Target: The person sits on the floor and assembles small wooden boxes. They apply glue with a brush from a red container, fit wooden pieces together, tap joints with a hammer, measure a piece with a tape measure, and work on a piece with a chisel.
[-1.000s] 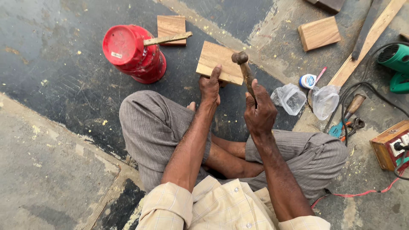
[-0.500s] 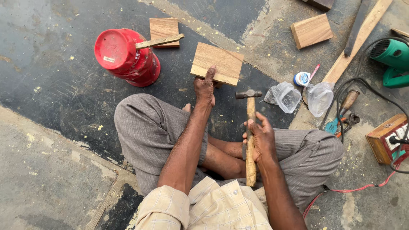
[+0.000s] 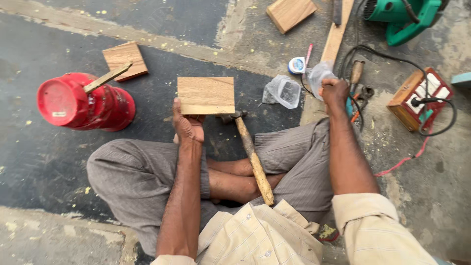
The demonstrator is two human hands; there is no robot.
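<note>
Head view, left hand (image 3: 187, 126) gripping wood block (image 3: 206, 95), right hand (image 3: 334, 93) at plastic bag (image 3: 320, 73)

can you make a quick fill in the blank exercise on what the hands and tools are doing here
1. The left hand holds the near edge of a ____ board.
2. The hammer lies across the person's ____, with no hand on it.
3. The right hand reaches a clear plastic ____ by the plank.
4. A wooden stick rests on the ____ container.

Missing words: wooden; legs; bag; red
</note>
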